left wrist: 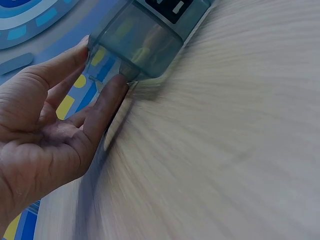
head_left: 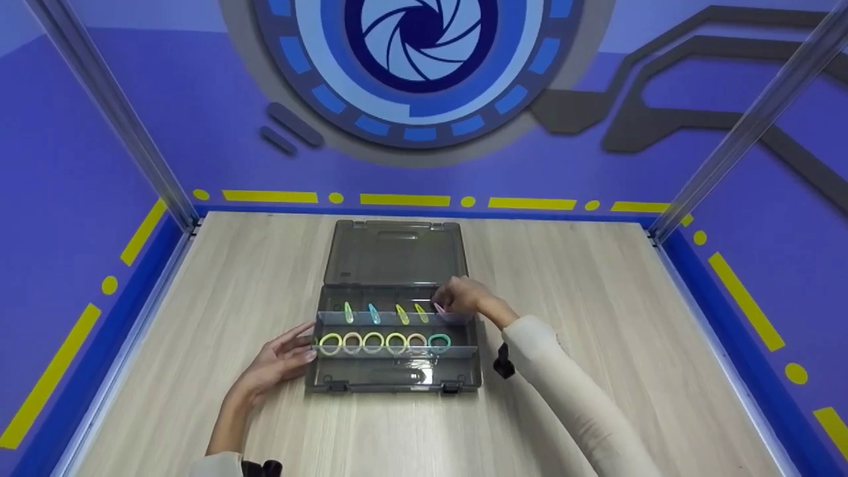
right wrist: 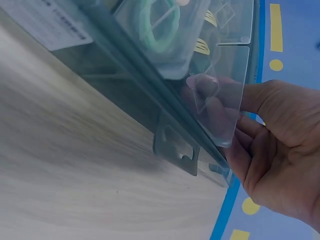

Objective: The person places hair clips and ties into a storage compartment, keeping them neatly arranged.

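Note:
A dark see-through plastic box (head_left: 397, 389) lies open, its lid (head_left: 391, 255) folded back. My right hand (head_left: 467, 295) reaches into the back row's right end and pinches a pink hair clip (head_left: 439, 308); a clear divider (right wrist: 235, 95) stands before its fingertips in the right wrist view. Along that row stand a green clip (head_left: 349, 313), a blue clip (head_left: 373, 313) and two yellow clips (head_left: 402, 315). Several coloured hair ties, one of them green (head_left: 439, 342), line the middle row. My left hand (head_left: 271, 364) touches the box's left side with its fingers extended.
The box rests on a pale wooden table (head_left: 563, 278). Blue and purple printed panels (head_left: 424, 172) with metal posts (head_left: 119, 112) enclose the table at the back and sides. A latch (head_left: 452, 387) sits on the box's front edge.

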`<control>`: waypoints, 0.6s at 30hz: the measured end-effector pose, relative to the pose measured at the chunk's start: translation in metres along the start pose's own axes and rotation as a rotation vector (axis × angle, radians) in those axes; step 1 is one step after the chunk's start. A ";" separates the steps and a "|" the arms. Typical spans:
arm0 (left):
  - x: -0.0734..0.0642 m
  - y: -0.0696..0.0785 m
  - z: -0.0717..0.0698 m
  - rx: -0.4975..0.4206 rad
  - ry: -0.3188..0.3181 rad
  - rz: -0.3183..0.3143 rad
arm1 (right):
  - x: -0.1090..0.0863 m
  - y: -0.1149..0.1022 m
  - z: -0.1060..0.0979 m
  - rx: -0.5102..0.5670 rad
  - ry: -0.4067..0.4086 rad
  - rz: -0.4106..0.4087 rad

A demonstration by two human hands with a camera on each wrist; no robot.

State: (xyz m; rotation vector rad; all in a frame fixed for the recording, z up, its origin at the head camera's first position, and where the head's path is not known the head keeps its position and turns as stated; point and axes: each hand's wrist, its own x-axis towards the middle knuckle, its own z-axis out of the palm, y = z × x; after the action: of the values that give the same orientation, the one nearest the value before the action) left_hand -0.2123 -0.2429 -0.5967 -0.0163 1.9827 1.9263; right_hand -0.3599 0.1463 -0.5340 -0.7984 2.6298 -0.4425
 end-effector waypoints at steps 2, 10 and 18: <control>0.001 0.000 0.000 0.001 0.001 0.001 | 0.000 -0.001 0.001 -0.022 0.008 0.016; 0.004 -0.003 0.001 0.003 0.027 -0.033 | 0.003 -0.001 0.004 -0.072 0.020 0.107; 0.002 -0.001 0.001 -0.008 0.016 -0.033 | 0.002 0.000 0.005 -0.046 0.036 0.099</control>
State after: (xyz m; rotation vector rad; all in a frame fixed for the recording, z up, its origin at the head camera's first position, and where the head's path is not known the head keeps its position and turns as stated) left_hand -0.2140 -0.2414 -0.5981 -0.0658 1.9726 1.9192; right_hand -0.3597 0.1444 -0.5389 -0.6761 2.7073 -0.3733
